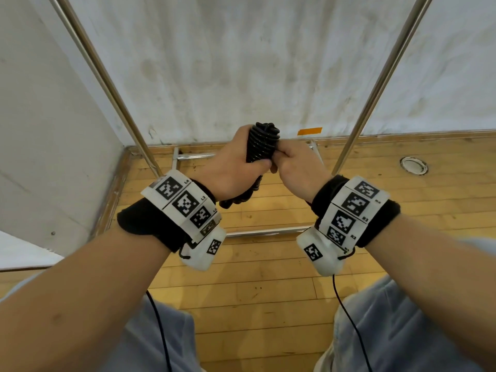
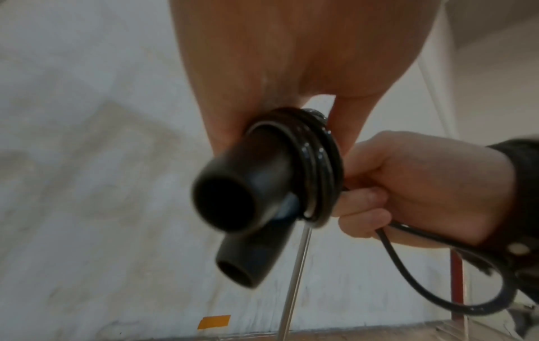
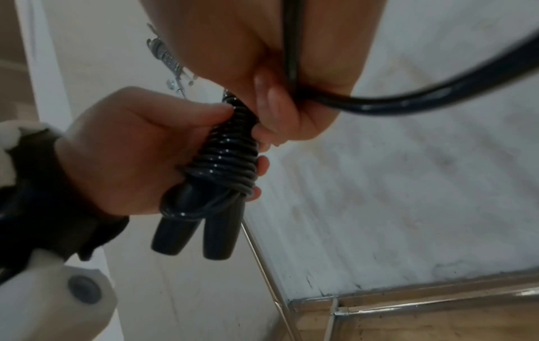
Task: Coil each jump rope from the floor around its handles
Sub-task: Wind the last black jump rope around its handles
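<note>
Jump rope (image 1: pixel 261 145), black, 1 pc: held in the air at chest height, above wood floor (image 1: pixel 268 277), in front of white wall (image 1: pixel 241 63).
Handles (image 3: pixel 204 233), 2, black: side by side, butt ends free below the grip.
Cord: wound in close turns round both handles; a short loop (image 2: pixel 455 283) is unwound, running from the right hand.
Left hand (image 1: pixel 233 165): fingers and thumb wrapped round the coiled bundle, gripping it.
Right hand (image 1: pixel 299 163): curled against the coil's right side, pinching the loose cord end.
Metal rack poles (image 1: pixel 112 84), 2, w/ base rails on floor.
Orange tape (image 1: pixel 309 131) on wall, low.
Marker wristbands (image 1: pixel 185 204) on both wrists.
</note>
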